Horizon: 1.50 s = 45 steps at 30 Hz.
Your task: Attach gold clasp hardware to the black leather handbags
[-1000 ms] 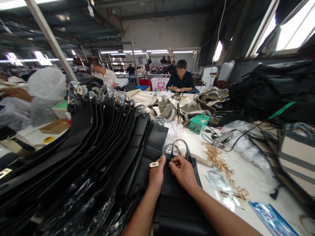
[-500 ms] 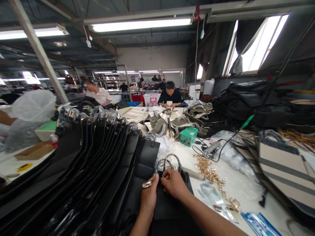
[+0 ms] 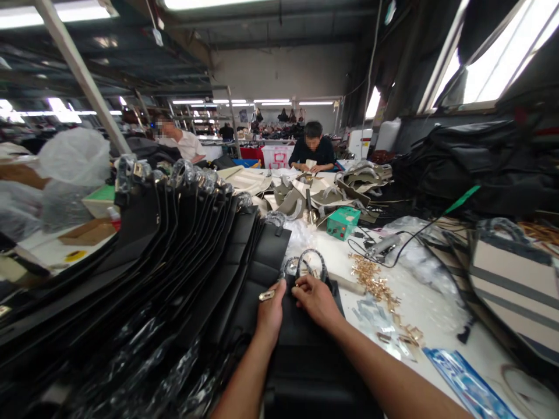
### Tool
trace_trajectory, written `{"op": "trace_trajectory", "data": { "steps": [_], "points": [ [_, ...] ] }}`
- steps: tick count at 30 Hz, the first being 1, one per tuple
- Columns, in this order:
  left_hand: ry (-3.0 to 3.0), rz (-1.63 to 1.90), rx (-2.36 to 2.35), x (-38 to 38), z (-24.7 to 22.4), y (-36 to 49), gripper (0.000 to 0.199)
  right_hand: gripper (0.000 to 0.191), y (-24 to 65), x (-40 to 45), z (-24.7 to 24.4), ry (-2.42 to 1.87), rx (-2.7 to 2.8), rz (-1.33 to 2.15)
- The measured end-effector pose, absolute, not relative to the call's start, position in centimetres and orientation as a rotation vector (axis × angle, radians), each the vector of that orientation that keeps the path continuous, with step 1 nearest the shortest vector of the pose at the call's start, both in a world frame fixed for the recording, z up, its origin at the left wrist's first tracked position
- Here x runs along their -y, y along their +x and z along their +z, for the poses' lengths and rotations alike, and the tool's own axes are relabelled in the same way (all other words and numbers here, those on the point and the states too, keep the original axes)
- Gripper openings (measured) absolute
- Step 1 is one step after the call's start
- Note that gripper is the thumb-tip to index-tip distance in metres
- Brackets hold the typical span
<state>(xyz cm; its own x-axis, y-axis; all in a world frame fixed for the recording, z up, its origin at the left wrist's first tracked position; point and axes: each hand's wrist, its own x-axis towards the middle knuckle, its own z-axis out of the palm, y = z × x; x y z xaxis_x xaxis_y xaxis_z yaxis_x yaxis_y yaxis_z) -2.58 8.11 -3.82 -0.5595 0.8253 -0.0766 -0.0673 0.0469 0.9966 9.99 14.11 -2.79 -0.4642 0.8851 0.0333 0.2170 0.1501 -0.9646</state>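
A black handbag (image 3: 301, 331) with looped, plastic-wrapped handles (image 3: 315, 253) is in front of me. My left hand (image 3: 271, 308) grips its upper left edge, thumb pointing up and the other fingers mostly out of sight. A gold metal clasp (image 3: 266, 295) shows at the outer side of that hand. Just below the handles, my right hand (image 3: 318, 301) is closed in a pinch against the bag's top. Whatever lies between its fingertips is too small to make out. Both hands are close together, with a narrow gap between the thumbs.
A long row of black bags (image 3: 187, 233) leans at the left. Gold metal fittings (image 3: 371, 276) and clear plastic packets (image 3: 373, 320) lie scattered to the right, near a blue packet (image 3: 467, 378). Farther back are a green box (image 3: 343, 223), beige pieces (image 3: 288, 195) and a seated co-worker (image 3: 313, 151).
The camera view has tilted down, so the scene sits higher and a little to the right. Both hands keep nearly the same place on the handbag.
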Motion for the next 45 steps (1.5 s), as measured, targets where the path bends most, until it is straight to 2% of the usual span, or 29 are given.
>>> {"op": "trace_trajectory", "data": {
  "steps": [5, 14, 29, 45],
  "points": [
    [0.745, 1.603, -1.625, -8.1, -4.2, -2.4, 0.046, 0.027, 10.9, -14.0, -4.0, -0.987, 1.761, 1.450],
    [0.776, 1.609, -1.584, -8.0, -4.2, -2.4, 0.043, 0.031, 10.9, -14.5, -3.8, -0.992, 1.743, 1.509],
    [0.583, 1.662, -1.517, -8.5, -5.5, -2.6, 0.046, 0.026, 10.9, -14.1, -3.8, -1.056, 1.708, 1.470],
    [0.663, 1.707, -1.559, -8.7, -6.1, -2.9, 0.037, 0.015, 11.0, -13.7, -3.2, -1.050, 1.632, 1.485]
  ]
}}
